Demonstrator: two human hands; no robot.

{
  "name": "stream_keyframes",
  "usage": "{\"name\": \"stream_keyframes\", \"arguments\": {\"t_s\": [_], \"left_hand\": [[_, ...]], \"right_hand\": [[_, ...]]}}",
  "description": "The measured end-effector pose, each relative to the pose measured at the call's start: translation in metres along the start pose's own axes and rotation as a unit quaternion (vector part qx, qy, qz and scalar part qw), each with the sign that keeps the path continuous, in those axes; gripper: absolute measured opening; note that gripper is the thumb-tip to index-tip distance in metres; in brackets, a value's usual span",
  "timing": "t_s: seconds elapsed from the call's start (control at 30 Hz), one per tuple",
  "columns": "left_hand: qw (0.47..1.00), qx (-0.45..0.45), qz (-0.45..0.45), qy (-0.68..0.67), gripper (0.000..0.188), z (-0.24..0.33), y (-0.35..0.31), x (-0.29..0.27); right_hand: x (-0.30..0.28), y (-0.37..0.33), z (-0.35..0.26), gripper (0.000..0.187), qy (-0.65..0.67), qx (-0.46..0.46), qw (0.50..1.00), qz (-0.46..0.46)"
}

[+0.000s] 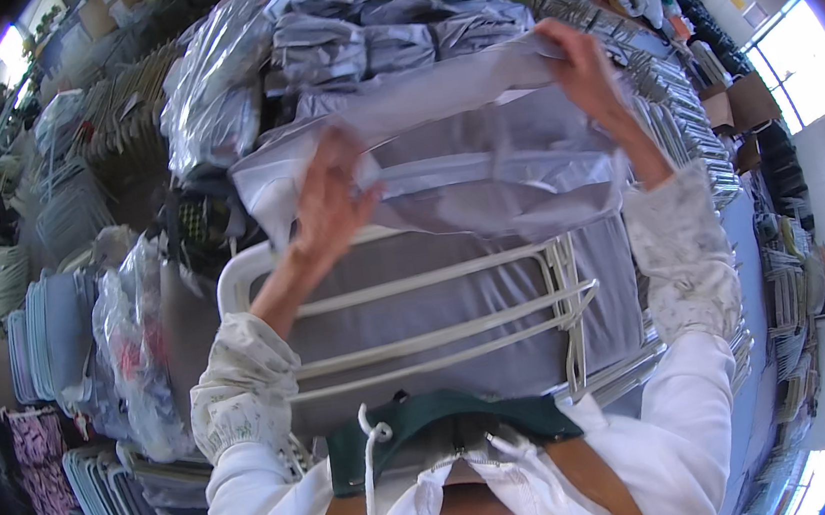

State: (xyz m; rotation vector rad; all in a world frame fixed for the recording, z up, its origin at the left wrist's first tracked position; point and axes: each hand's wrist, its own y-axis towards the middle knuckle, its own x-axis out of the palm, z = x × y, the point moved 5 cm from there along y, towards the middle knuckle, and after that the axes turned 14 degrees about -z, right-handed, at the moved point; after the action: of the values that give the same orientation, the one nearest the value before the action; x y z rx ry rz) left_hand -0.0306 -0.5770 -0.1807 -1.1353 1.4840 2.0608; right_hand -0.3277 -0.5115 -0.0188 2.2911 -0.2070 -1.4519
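Observation:
A grey fabric piece (476, 95), apparently a sleeve or cover, is raised in front of me with its far edge lifted. My right hand (582, 74) pinches its upper right corner. Toward the left end, my left hand (328, 201) is against the fabric, thumb spread away and fingertips blurred by motion. Below the cloth lies a folding frame of white metal tubes (431, 341), resting on a smooth grey panel (404, 268). The folds hide the frame's far side.
Folded grey fabric (340, 49) is piled beyond my hands, beside clear plastic wrapping (209, 88). Stacked tubular frames stand on the left (122, 509) and right (686, 128). A plastic-wrapped bundle (135, 347) is near my left arm; cardboard boxes (748, 102) sit far right.

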Motion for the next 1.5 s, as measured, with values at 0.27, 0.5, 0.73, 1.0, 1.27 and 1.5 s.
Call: {"name": "stream_keyframes", "arguments": {"t_s": [0.27,0.5,0.73,1.0,1.27,1.5], "left_hand": [[0.997,-0.065,0.026,0.032,0.034,-0.048,-0.048,-0.153],[0.902,-0.102,-0.34,-0.245,0.021,0.095,-0.125,-0.301],[0.593,-0.36,-0.589,-0.414,0.014,0.125,-0.274,-0.149],[0.762,-0.475,-0.365,-0.247,0.022,0.043,-0.363,-0.033],[0.684,-0.441,-0.493,-0.307,0.025,0.078,-0.444,-0.066],[0.812,-0.506,-0.27,-0.106,0.023,0.05,-0.357,-0.041]], "right_hand": [[-0.179,-0.182,-0.095,0.042,0.011,0.099,0.995,0.012],[-0.222,-0.334,-0.081,0.048,0.124,0.293,0.913,-0.256],[0.092,-0.401,-0.027,0.019,0.291,0.332,0.759,-0.478],[0.191,-0.394,-0.005,0.028,-0.055,0.101,0.957,-0.267],[0.14,-0.499,-0.017,0.011,0.244,0.276,0.786,-0.497],[0.192,-0.391,-0.008,0.014,-0.168,0.17,0.921,-0.308]]}}
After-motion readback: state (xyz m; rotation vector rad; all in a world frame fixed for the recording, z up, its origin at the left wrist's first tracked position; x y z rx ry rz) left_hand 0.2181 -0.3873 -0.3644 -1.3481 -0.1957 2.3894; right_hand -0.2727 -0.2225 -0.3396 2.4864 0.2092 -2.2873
